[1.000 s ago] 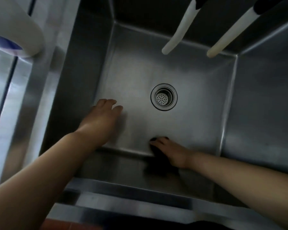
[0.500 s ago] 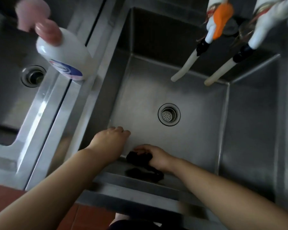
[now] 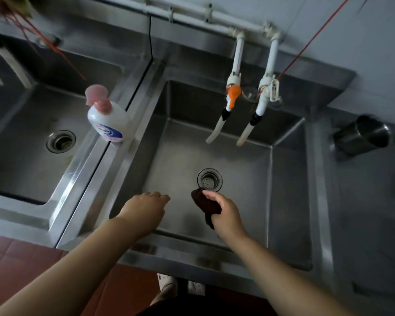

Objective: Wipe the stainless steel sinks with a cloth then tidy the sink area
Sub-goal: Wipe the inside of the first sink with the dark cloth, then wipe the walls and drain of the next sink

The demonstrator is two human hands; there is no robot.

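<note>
Two stainless steel sinks stand side by side: the right sink point(image 3: 287, 192) below me and the left sink point(image 3: 21, 142). My right hand point(image 3: 226, 213) is shut on a dark brown cloth point(image 3: 205, 205), bunched and lifted just in front of the round drain point(image 3: 209, 180). My left hand point(image 3: 146, 208) hovers over the near left part of the right basin, palm down, fingers loosely curled, holding nothing.
A white soap bottle with a pink pump point(image 3: 106, 118) stands on the divider between the sinks. Two white taps point(image 3: 240, 106) hang over the right basin's back. A steel cup point(image 3: 363, 135) lies on the right counter. Red floor tiles point(image 3: 21, 258) lie below.
My right hand has picked the cloth up from the basin's near edge and carried it toward the drain. My head has drawn back, showing both sinks and the counter.
</note>
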